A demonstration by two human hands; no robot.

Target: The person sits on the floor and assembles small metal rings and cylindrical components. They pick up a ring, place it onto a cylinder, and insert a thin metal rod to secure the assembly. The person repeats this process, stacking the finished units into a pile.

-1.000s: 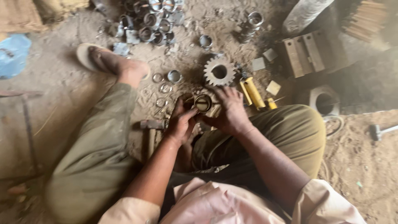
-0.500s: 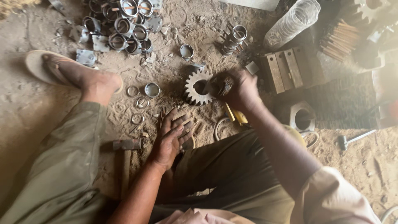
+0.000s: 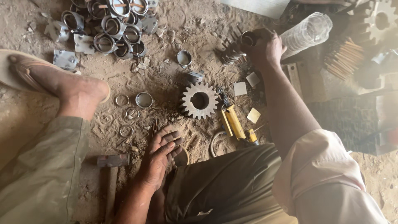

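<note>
I sit on sandy ground. My right hand (image 3: 265,49) reaches far forward and grips a small dark metal ring (image 3: 248,38) beside a dark toothed part (image 3: 231,53). My left hand (image 3: 159,155) rests flat on the ground near my knee, fingers spread, holding nothing. A large grey gear wheel (image 3: 200,100) lies flat between the two hands. A hammer (image 3: 111,166) lies just left of my left hand.
A heap of metal rings and clamps (image 3: 112,25) lies at the top left. Loose rings (image 3: 124,112) lie near my sandalled foot (image 3: 54,85). A yellow-handled tool (image 3: 233,121) lies right of the gear. A clear plastic bottle (image 3: 304,33) lies at the top right, near more gears (image 3: 383,18).
My right hand has left the gear wheel and reached farther forward, with a ring in its grip. My left hand stays on the ground. The view has tilted forward.
</note>
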